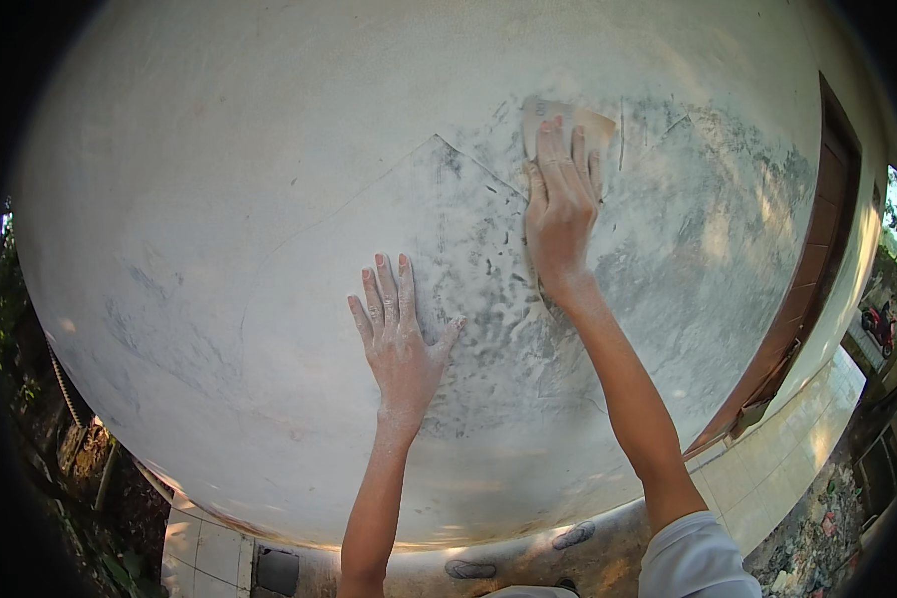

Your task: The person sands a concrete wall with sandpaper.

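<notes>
A pale plastered wall (329, 179) with dark scuffed patches and fine cracks fills most of the view. My right hand (564, 183) presses a tan sheet of sandpaper (575, 116) flat on the wall at the upper right. The sheet's top edge shows beyond my fingertips; the rest lies hidden under the hand. Lower and to the left, my left hand (400, 344) rests on the wall with fingers spread and nothing under it that I can see. White dust coats both hands.
At the right stands a brown door (815, 254) in its frame. Pale floor tiles (762, 463) run below it. Two sandals (471, 569) lie on the ground by the wall's foot. A red motorcycle (878, 329) is parked far right. Plants and soil (112, 478) border the left.
</notes>
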